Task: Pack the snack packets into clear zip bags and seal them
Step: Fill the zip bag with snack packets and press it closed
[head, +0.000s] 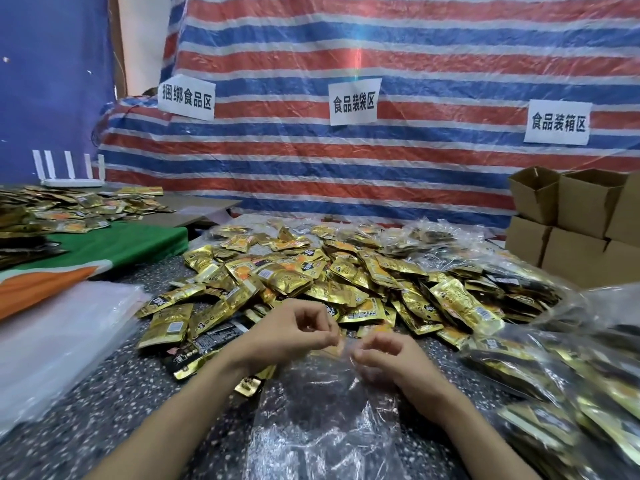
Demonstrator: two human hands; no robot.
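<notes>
A clear zip bag (322, 410) lies flat on the speckled table (114, 403) in front of me, with nothing visible inside it. My left hand (291, 332) and my right hand (384, 358) both pinch its top edge, fingertips close together at the bag's mouth. Just beyond my hands spreads a big heap of gold and black snack packets (311, 278).
A stack of clear bags (59, 337) lies at the left. Filled zip bags (561, 382) pile up at the right. Cardboard boxes (575, 216) stand at the back right. More packets (62, 209) cover a green cloth at the far left. A striped tarp with paper signs hangs behind.
</notes>
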